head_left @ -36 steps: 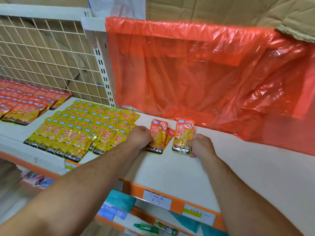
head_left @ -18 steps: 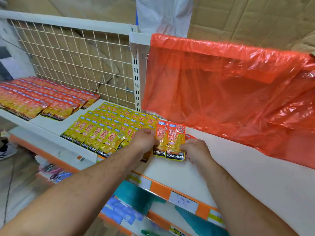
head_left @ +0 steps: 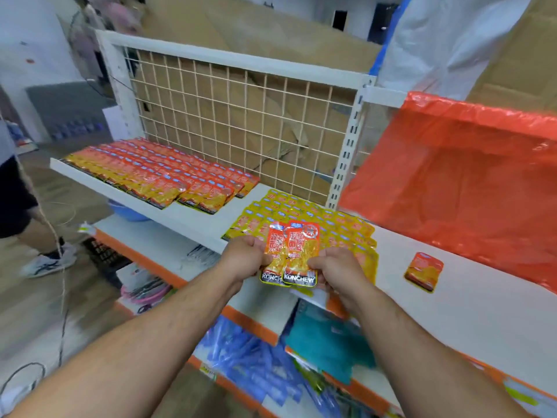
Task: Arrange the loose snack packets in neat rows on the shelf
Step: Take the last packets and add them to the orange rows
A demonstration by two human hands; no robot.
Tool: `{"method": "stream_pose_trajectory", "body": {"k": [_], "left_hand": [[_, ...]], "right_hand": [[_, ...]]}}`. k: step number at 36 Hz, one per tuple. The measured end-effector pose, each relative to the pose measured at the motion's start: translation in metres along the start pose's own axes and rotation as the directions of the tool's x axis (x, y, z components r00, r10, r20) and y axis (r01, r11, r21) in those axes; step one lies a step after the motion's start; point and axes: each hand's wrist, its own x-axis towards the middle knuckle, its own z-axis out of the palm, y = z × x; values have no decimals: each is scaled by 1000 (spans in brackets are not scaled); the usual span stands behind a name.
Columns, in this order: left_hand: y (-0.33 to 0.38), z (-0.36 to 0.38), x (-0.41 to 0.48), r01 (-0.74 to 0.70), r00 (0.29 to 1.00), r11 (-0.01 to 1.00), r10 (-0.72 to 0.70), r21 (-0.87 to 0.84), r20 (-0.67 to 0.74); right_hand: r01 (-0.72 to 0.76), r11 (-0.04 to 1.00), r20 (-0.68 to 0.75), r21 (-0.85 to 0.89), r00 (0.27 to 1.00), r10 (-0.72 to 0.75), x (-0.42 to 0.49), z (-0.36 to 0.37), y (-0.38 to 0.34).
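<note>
Step in hand: carrying. Left hand (head_left: pixel 245 257) and right hand (head_left: pixel 337 267) each pinch one side of two overlapped orange-and-yellow foil snack packets (head_left: pixel 291 254), held at the front edge of the white metal shelf (head_left: pixel 482 312), over the yellow packet rows (head_left: pixel 340 224). Next, likely: lay the pair squarely beside the matching orange packet rows (head_left: pixel 168 176) on the left

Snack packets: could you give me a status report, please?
Left hand and right hand gripping two orange packets over yellow rows. One loose packet on shelf, rightward. Nothing blocking.
</note>
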Motion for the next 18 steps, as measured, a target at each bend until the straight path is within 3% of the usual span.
{"method": "stream_pose_trajectory", "body": {"k": [8, 18], "left_hand": [[-20, -99, 4, 34, 997, 999, -35, -20, -63], [-23, -159, 40, 45, 989, 997, -54, -62, -141]], "right_hand": [[3, 999, 90, -41, 996, 0, -3, 94, -24], [78, 992, 153, -102, 986, -62, 37, 160, -53]]}}
